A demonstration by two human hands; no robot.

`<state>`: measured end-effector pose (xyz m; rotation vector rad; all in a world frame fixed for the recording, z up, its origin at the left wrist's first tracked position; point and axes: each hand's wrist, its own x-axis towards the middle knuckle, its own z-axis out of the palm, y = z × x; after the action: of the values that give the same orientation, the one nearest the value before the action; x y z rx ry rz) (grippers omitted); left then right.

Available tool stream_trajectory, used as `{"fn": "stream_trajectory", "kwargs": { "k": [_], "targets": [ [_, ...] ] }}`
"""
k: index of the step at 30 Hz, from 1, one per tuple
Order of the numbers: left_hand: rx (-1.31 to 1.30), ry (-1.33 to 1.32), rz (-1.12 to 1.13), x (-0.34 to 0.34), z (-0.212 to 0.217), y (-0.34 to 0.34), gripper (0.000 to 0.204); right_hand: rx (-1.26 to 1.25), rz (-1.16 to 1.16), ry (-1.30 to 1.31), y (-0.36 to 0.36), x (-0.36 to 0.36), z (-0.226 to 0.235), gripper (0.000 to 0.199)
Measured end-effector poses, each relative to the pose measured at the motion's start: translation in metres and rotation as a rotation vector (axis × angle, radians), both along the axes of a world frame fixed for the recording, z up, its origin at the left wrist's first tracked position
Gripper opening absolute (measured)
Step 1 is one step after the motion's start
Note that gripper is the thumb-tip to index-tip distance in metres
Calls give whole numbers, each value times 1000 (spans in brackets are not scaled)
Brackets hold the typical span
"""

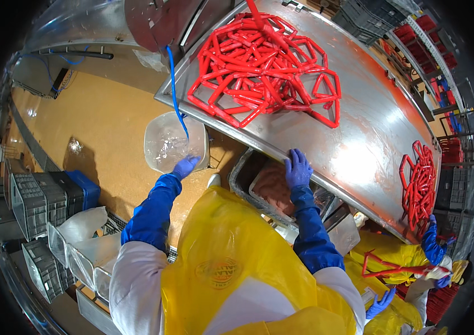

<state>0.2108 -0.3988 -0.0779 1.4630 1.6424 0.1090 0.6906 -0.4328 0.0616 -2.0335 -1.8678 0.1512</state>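
My left hand [187,166], in a purple glove and blue sleeve, reaches over the near rim of a whitish plastic tub [153,146] on the floor. Its fingers look stretched out, with nothing visible in them. A blue hose [174,89] hangs down into the tub, its end just above that hand. On the front edge of the metal table [354,148] rests my right hand [298,168], likewise gloved, fingers extended and apart. Beyond it lies a large heap of linked red sausages [254,70]. Below the edge, a dark bin [242,176] contains pinkish meat paste [275,187].
At the table's far right lies a smaller pile of red sausages [418,187]. Co-workers in yellow aprons stand there, and a gloved hand [381,304] shows beside me. Grey crates [29,204] and clear tubs [94,254] are stacked at left on the tan floor [114,100].
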Motion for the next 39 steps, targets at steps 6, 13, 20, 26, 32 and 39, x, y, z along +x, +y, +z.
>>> {"fn": "stream_trajectory", "kwargs": {
  "k": [6, 13, 20, 26, 32, 39],
  "targets": [
    [95, 238, -168, 55, 60, -25, 78, -30, -13, 56, -14, 6, 1, 49],
    [94, 210, -109, 49, 47, -32, 76, -20, -15, 70, -13, 9, -1, 49],
    [104, 298, -131, 47, 41, -32, 76, -40, -2, 91, -14, 7, 3, 48],
    [166, 233, -93, 54, 48, -36, 59, -48, 5, 39, -15, 11, -3, 50],
    [130, 194, -59, 52, 55, -38, 57, -92, 2, 7, -12, 9, -7, 52],
    [131, 239, -82, 51, 53, -35, 57, -78, 2, 10, -9, 12, -13, 51]
  ]
}}
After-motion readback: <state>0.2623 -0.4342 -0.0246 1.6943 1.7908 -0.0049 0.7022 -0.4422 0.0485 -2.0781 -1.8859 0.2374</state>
